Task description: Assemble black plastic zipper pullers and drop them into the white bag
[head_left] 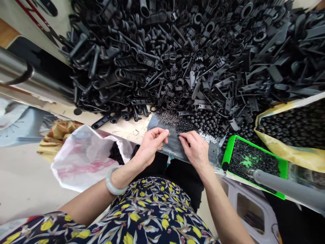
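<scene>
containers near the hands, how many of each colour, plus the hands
green tray: 1
yellow bag: 1
white plastic bag: 1
left hand and right hand, fingertips pinched over a grey sheet: 2
Total: 5

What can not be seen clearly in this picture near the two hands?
- Head view: what the left hand pinches is too small to tell, hidden by its fingertips.
- Head view: the right hand covers whatever it holds; its grip is unclear.
- Small metal bits are too tiny to identify.
- The yellow bag is cut off by the right edge.
</scene>
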Action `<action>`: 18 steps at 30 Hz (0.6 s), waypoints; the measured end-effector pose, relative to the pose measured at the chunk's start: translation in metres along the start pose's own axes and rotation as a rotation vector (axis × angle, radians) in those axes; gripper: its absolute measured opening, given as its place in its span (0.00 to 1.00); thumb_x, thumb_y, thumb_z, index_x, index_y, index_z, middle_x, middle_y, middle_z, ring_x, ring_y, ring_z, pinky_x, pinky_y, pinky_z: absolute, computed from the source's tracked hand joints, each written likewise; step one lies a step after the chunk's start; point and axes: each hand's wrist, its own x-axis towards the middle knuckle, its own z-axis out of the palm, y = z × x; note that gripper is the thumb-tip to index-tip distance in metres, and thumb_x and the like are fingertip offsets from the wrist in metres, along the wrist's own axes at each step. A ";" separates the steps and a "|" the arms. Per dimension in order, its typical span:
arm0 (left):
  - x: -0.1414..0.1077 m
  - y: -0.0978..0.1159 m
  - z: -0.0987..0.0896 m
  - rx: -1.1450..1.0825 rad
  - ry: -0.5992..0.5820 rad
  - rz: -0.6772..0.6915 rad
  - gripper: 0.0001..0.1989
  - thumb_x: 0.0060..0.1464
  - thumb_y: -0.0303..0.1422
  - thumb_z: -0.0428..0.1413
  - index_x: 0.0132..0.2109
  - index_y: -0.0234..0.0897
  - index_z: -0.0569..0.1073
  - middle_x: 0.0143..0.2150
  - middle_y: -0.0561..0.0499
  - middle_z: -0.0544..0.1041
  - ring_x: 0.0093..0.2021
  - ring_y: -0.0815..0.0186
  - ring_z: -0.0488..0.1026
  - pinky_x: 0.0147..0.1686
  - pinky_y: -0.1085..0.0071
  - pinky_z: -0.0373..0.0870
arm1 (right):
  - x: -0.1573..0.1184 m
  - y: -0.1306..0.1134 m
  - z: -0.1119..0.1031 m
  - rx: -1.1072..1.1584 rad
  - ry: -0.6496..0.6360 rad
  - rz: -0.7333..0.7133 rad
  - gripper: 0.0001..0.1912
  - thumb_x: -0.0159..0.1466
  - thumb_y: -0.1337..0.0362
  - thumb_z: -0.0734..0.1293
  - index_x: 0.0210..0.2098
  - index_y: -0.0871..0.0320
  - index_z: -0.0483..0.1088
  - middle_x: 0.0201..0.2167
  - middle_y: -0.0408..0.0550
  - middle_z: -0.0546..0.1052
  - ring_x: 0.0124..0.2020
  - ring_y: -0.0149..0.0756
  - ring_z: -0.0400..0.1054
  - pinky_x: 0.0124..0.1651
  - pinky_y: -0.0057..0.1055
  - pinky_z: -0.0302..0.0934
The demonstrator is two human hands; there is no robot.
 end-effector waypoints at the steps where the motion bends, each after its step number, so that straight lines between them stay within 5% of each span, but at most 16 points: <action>1: 0.000 0.000 0.000 0.002 0.009 0.002 0.21 0.50 0.48 0.70 0.34 0.34 0.77 0.24 0.56 0.71 0.18 0.80 0.53 0.20 0.77 0.43 | 0.003 -0.002 0.003 -0.029 -0.012 -0.020 0.09 0.76 0.61 0.64 0.46 0.53 0.78 0.40 0.48 0.82 0.39 0.36 0.75 0.44 0.33 0.65; 5: -0.001 0.000 0.001 -0.023 0.027 -0.016 0.20 0.48 0.47 0.71 0.34 0.34 0.78 0.23 0.56 0.71 0.18 0.80 0.53 0.20 0.77 0.43 | 0.009 -0.007 0.002 -0.003 -0.024 -0.007 0.10 0.75 0.61 0.64 0.42 0.54 0.79 0.37 0.48 0.81 0.37 0.36 0.74 0.42 0.35 0.64; 10: -0.006 0.003 0.010 -0.159 -0.082 -0.155 0.20 0.46 0.45 0.72 0.34 0.34 0.78 0.23 0.57 0.71 0.17 0.82 0.51 0.19 0.78 0.43 | 0.006 -0.019 -0.009 0.598 0.073 0.230 0.07 0.71 0.58 0.69 0.41 0.52 0.80 0.36 0.46 0.79 0.32 0.34 0.70 0.34 0.32 0.65; 18: -0.018 -0.001 0.026 -0.323 -0.110 -0.218 0.21 0.46 0.43 0.73 0.31 0.34 0.73 0.24 0.58 0.69 0.18 0.82 0.53 0.19 0.80 0.45 | 0.001 -0.036 0.010 0.920 0.222 0.335 0.04 0.69 0.61 0.71 0.39 0.52 0.80 0.37 0.47 0.79 0.39 0.37 0.74 0.44 0.36 0.71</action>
